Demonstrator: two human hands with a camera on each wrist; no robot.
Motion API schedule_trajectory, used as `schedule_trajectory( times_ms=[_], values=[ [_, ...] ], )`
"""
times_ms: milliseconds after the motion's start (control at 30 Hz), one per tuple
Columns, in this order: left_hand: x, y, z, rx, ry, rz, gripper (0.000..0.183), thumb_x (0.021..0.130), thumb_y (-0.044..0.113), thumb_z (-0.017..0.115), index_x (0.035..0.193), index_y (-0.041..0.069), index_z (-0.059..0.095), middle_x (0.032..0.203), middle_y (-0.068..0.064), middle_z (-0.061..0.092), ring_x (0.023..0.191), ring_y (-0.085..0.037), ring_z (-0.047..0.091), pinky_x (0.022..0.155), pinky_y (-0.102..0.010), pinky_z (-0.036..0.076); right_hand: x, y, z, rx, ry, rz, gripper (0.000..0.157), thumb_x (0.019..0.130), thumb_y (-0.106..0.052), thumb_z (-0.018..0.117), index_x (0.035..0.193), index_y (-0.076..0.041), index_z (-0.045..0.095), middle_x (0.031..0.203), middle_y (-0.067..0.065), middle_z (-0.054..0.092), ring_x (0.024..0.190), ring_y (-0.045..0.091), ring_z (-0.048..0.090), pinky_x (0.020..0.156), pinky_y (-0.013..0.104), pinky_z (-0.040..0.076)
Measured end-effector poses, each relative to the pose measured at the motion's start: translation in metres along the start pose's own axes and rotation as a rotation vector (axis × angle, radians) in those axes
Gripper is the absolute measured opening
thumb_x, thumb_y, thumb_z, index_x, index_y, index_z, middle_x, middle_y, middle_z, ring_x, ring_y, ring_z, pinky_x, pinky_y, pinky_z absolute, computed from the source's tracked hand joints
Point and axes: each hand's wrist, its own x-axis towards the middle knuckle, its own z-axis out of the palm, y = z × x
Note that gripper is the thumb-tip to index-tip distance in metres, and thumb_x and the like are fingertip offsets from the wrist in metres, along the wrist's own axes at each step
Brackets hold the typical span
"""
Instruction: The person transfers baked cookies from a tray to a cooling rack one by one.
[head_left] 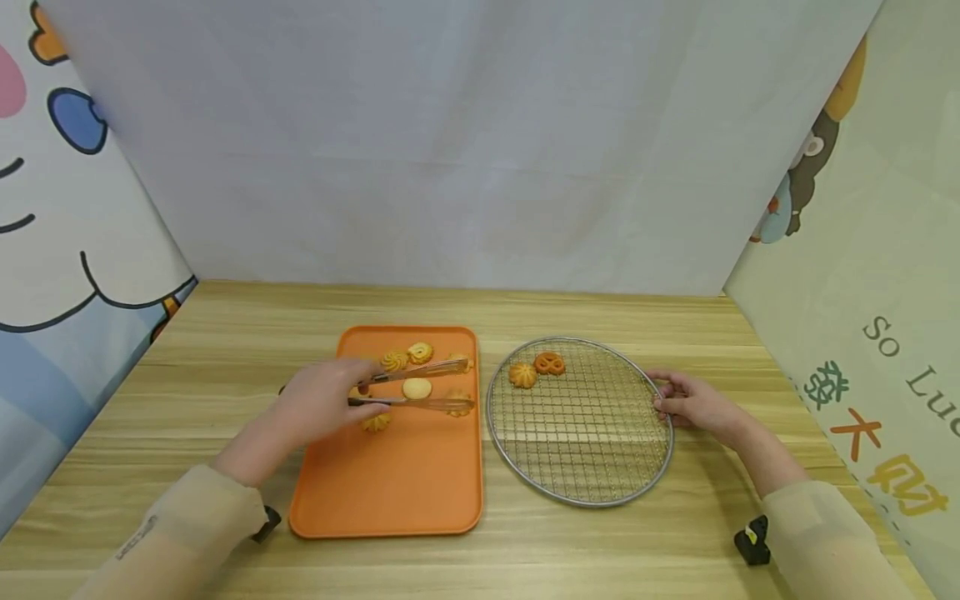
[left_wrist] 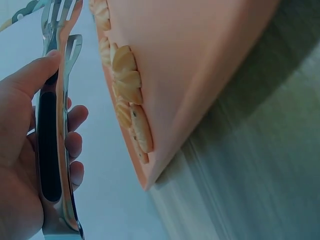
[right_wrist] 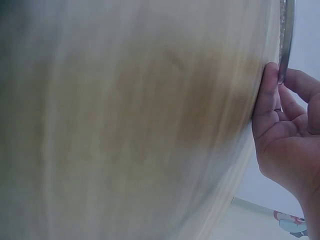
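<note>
My left hand point(head_left: 322, 404) holds metal food tongs point(left_wrist: 49, 145) with dark grips, thumb on one arm and fingers on the other. The tongs' arms are spread, and their slotted ends reach over the right side of an orange tray point(head_left: 390, 492). Several cookies lie on the tray's far half, among them a smooth pale round cookie point(head_left: 417, 388) between the arms and a ring-shaped cookie point(head_left: 420, 352). My right hand point(head_left: 697, 407) pinches the right rim of a round wire rack point(head_left: 588, 433). On the rack's far left lie a flower-shaped cookie point(head_left: 522, 375) and a brown pretzel cookie point(head_left: 550, 363).
Tray and rack sit side by side on a wood-grain table point(head_left: 247, 333), a narrow gap between them. A pale cloth wall point(head_left: 480, 167) stands behind. Printed panels rise at the left and right.
</note>
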Motion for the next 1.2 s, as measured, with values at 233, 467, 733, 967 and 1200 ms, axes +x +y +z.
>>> schedule_trajectory(
  times_ms=[233,467,733,967,1200],
  values=[
    [-0.002,-0.006,0.008,0.004,-0.007,0.013,0.037,0.079,0.042,0.075,0.105,0.016,0.066,0.077,0.008,0.056,0.055,-0.007,0.039,0.048,-0.025,0.032,0.002,0.004,-0.003,-0.013,0.005,0.005,0.060,0.096,-0.005,0.051,0.147,0.006,0.019,0.100,0.009,0.049,0.082,0.010,0.059,0.076,0.026,0.052],
    [-0.003,-0.008,0.012,0.010,-0.022,0.014,0.037,0.080,0.042,0.073,0.104,0.015,0.066,0.075,0.008,0.053,0.058,-0.006,0.043,0.051,-0.026,0.035,0.002,0.003,-0.002,-0.017,0.000,0.000,0.060,0.097,-0.006,0.051,0.147,0.006,0.019,0.100,0.008,0.049,0.082,0.009,0.058,0.075,0.026,0.052],
    [0.000,-0.009,0.017,0.000,-0.056,-0.003,0.037,0.081,0.044,0.071,0.105,0.016,0.066,0.072,0.010,0.052,0.058,-0.006,0.043,0.051,-0.026,0.036,0.003,0.004,-0.001,-0.012,-0.004,-0.012,0.060,0.097,-0.006,0.051,0.146,0.007,0.019,0.098,0.007,0.049,0.082,0.009,0.058,0.076,0.026,0.052],
    [0.002,-0.010,0.018,-0.037,-0.110,-0.033,0.038,0.082,0.044,0.071,0.106,0.015,0.067,0.073,0.010,0.054,0.057,-0.006,0.045,0.052,-0.026,0.038,0.004,0.005,-0.001,-0.010,-0.004,-0.014,0.060,0.097,-0.007,0.051,0.146,0.006,0.019,0.099,0.007,0.049,0.083,0.009,0.059,0.076,0.026,0.052],
    [0.004,-0.009,0.017,-0.065,-0.136,-0.050,0.036,0.082,0.042,0.071,0.107,0.015,0.067,0.076,0.009,0.058,0.059,-0.005,0.047,0.052,-0.026,0.039,0.003,0.004,-0.001,0.000,-0.007,-0.017,0.061,0.097,-0.006,0.051,0.147,0.007,0.017,0.100,0.009,0.048,0.083,0.009,0.058,0.076,0.026,0.052]
  ],
)
